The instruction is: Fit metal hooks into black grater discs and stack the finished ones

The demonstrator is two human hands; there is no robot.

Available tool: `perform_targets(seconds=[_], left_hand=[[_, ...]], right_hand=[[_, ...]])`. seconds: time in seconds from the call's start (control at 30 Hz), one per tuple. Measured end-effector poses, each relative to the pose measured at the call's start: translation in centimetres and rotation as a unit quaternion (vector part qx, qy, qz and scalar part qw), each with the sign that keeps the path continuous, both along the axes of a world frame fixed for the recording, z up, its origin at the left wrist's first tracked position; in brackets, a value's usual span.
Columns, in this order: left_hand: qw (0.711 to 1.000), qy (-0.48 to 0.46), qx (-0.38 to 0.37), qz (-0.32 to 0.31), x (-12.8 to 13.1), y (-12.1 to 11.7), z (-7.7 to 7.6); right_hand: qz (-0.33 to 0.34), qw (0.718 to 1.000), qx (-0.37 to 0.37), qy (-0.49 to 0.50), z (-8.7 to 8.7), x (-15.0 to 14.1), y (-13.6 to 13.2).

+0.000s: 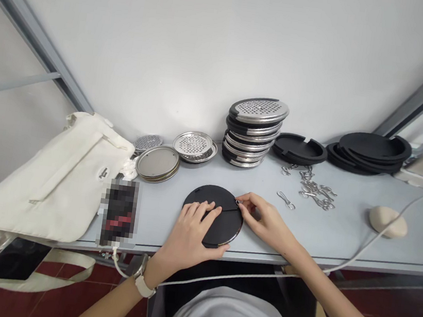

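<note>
A round black disc [221, 227] with a seam across it lies near the front of the table. My left hand [191, 234] rests on top of it, fingers stretched flat over the surface and thumb by the near edge. At the disc's right rim, my right hand [260, 217] pinches thumb and forefinger together at the seam's end. A small dark, shiny bit shows between those fingertips, too small to name. To the right lie a loose metal snap hook [286, 200] and a pile of similar hooks [314, 193].
Behind the disc stand a tall stack of perforated metal discs in black rings [254, 133], flat metal discs [157, 163] and graters [192, 143]. Black rings [300, 149] and black trays [372, 148] lie right. A bag [53, 174], blurred phone [120, 214], cable and beige case [388, 222] flank these.
</note>
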State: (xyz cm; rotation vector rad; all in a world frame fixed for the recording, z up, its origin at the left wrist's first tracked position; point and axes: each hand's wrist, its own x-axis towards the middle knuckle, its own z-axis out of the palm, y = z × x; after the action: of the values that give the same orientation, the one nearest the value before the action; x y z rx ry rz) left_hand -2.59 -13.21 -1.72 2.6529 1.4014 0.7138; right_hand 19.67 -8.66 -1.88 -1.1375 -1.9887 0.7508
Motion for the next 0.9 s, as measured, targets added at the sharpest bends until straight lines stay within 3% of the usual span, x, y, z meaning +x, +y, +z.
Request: perform_targets(seconds=[0.9], left_hand=[[1.000, -0.004, 0.002, 0.001, 0.02, 0.00, -0.05]], right_hand=[[0.007, 1.000, 0.012, -0.022, -0.19, 0.45, -0.03]])
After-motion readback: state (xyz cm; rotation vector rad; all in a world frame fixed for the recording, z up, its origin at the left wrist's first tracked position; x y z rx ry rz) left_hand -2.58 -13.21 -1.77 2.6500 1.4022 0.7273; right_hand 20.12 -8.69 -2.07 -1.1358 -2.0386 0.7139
